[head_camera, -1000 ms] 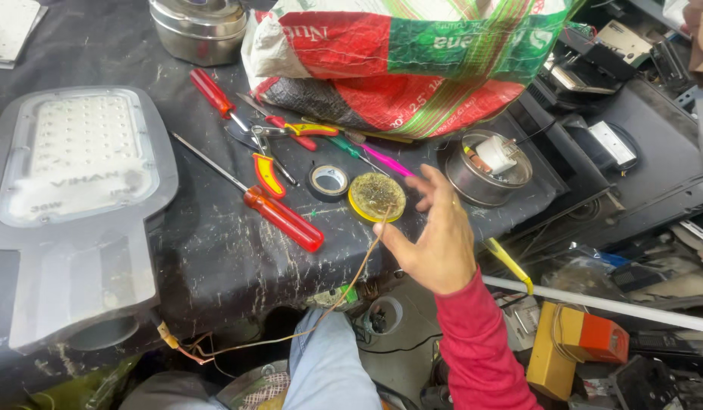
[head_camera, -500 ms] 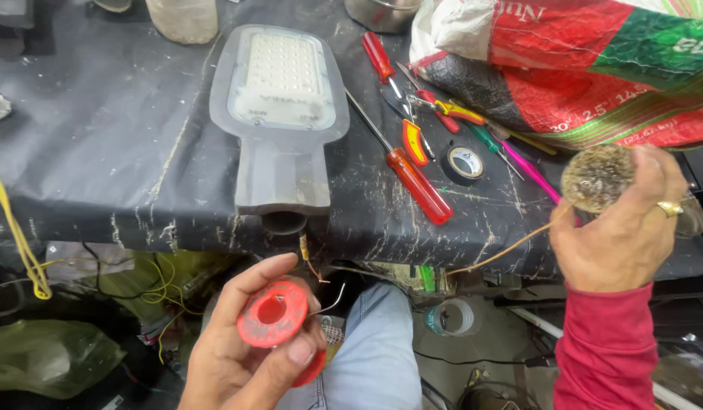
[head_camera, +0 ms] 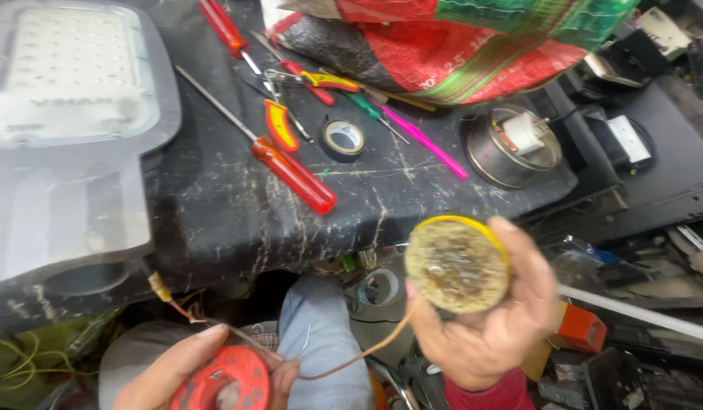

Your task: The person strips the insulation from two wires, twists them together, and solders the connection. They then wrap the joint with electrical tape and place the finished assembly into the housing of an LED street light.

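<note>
A grey lamp housing [head_camera: 70,129], red screwdriver [head_camera: 290,173] and tape roll [head_camera: 344,138] lie on the black bench [head_camera: 412,190].

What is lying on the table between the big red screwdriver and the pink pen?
In the head view, a roll of black tape lies flat on the table between the big red screwdriver and the pink pen, touching neither.

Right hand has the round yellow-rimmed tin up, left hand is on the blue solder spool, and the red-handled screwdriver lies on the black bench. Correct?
One thing is off: the solder spool in the left hand is red, not blue, as the head view shows. The right hand does hold the yellow-rimmed tin, and the red-handled screwdriver lies on the black bench.
</note>
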